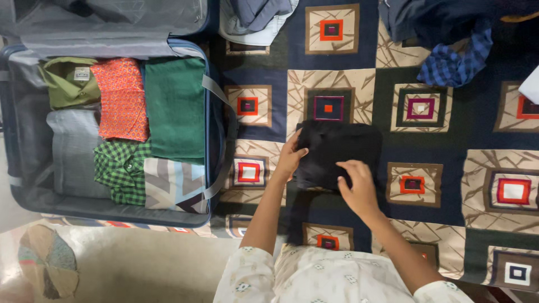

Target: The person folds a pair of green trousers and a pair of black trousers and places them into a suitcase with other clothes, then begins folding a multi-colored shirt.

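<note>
A folded black garment [342, 148] lies on the patterned quilt [449, 146] in front of me. My left hand [290, 157] grips its left edge, thumb on top. My right hand [357, 184] rests on its lower right part with the fingers curled over the cloth. To the left stands an open blue suitcase [216, 129] packed with folded clothes: an olive shirt [70, 81], an orange patterned piece [120, 98], a green one [175, 109], a grey one [73, 151], a green checked shirt [120, 168] and a striped piece [174, 182].
A blue checked shirt and dark clothes [449, 39] are heaped at the upper right of the quilt. More folded garments [255, 19] lie at the top centre. A white item [530, 87] pokes in at the right edge. Pale floor [140, 264] with a small round mat [48, 264] shows lower left.
</note>
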